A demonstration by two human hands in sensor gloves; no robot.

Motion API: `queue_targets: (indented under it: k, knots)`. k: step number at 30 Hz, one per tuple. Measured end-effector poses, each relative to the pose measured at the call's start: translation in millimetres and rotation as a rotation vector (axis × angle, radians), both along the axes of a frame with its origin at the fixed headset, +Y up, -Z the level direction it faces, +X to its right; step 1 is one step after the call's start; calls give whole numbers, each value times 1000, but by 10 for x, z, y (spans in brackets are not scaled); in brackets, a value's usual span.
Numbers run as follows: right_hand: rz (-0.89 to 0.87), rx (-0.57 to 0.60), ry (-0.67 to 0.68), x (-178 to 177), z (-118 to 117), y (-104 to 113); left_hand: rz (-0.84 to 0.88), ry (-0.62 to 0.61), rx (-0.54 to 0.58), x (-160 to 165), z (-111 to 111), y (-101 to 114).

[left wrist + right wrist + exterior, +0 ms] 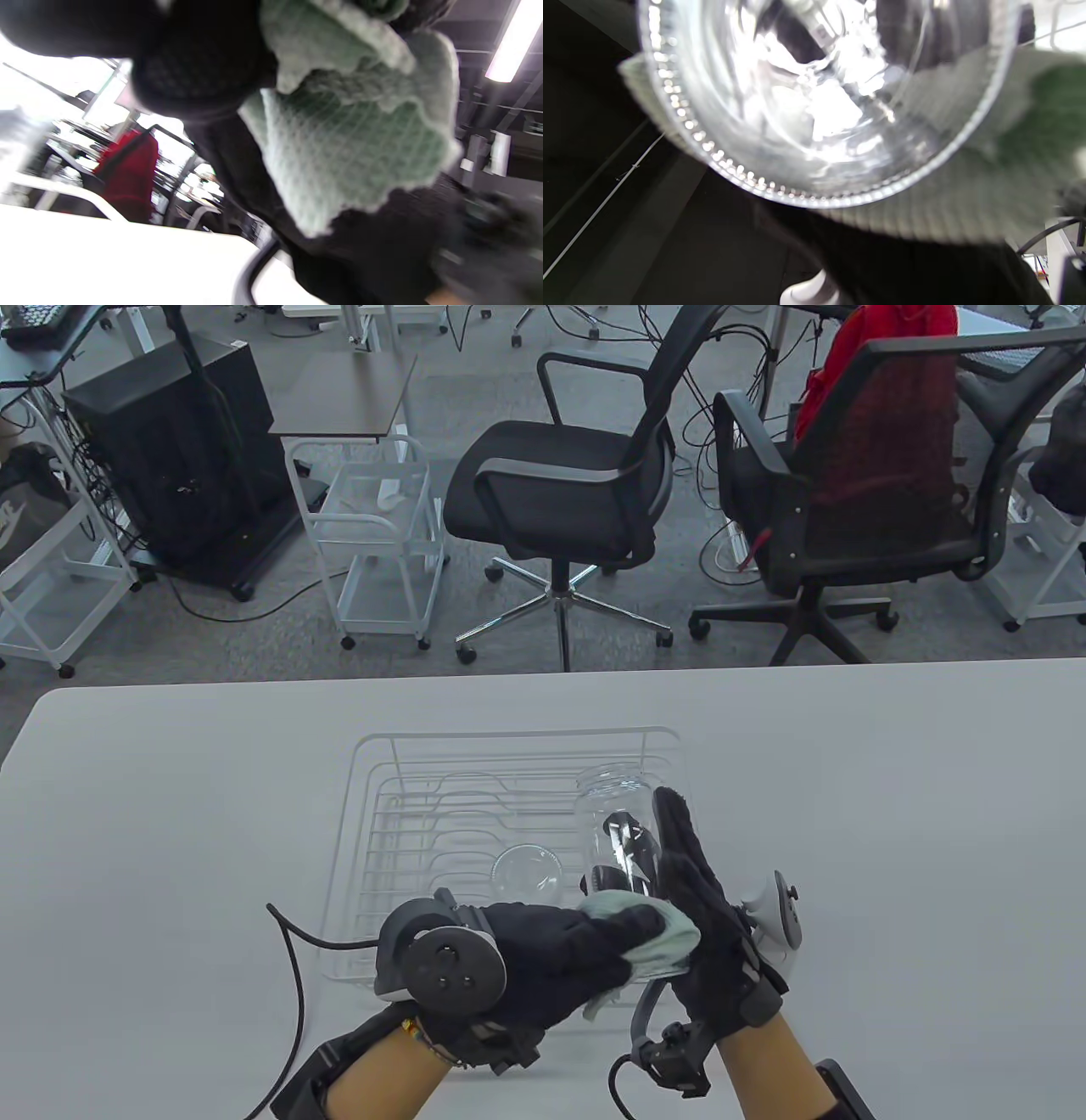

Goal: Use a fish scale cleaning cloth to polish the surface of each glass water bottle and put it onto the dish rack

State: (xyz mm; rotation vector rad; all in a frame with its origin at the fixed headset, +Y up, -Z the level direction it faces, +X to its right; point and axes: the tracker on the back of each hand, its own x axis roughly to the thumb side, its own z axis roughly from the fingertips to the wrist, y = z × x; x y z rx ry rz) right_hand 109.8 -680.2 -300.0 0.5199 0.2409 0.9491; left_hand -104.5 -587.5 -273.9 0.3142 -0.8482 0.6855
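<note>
The bottle (615, 836) is clear, rigid, smooth glass, so treat it as fragile and slippery: hold it round the lower body with a full wrap, not by the open mouth. It is held above the near right part of the rack (373, 780), mouth pointing far, with the right hand (708, 916) wrapped round its right side, while the left hand (560, 954) grips the soft, pale green cloth (666, 937) against its base end. A second clear glass item, seen only as a round outline (526, 872), is already in the rack.
</note>
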Motion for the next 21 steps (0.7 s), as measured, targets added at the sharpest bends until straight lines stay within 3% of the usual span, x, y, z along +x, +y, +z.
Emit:
queue_targets:
  k: [3,6,10,12,17,21]
  knots:
    - [38,35,32,-38,17,38,113,82,-58,-135,-132,-59]
    - [48,36,12,-25,5,18,145,8,-147,-131,-120,-79]
    - [10,10,-33,54,-19,-22,-26,-220,-26,84,79,-74]
    - [2,12,-9,85,-27,-25,-40,-241,-4,140,126,-73]
    - [-4,14,-2,74,-33,-21,-8,-65,19,81,70,-33]
    - [51,43,36,16,-17,5,147,103,-136,-112,-114,-30]
